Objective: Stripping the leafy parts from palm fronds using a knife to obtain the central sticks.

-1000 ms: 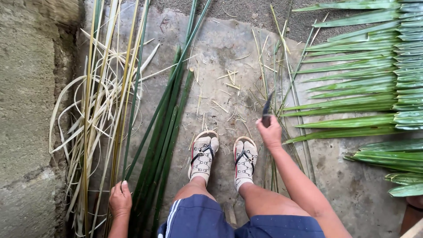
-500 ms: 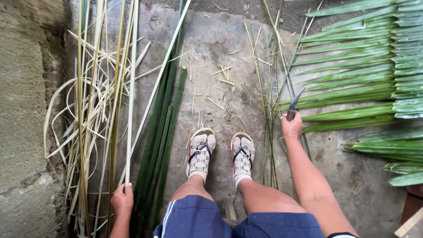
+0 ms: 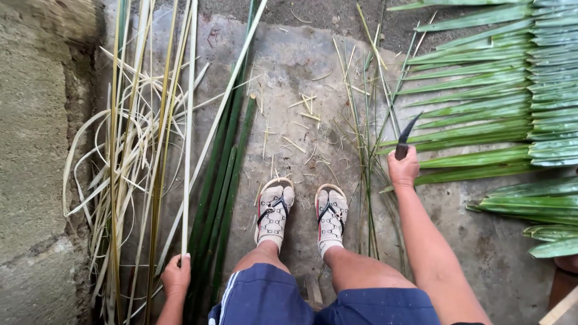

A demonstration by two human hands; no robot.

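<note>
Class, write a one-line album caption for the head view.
Seated person's left hand grips a pale leaf strip; right hand holds a knife beside green palm fronds.

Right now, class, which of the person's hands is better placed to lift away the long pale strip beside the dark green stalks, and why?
The left hand: it already grips the pale strip at its near end. The right hand is occupied with a knife, over by the palm fronds.

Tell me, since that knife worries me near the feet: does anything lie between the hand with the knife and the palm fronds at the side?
Nothing visible does. The right hand holds the knife with its blade over the tips of the green palm fronds. The sandalled feet and a few thin leaf ribs lie to its other side, apart from it.
</note>
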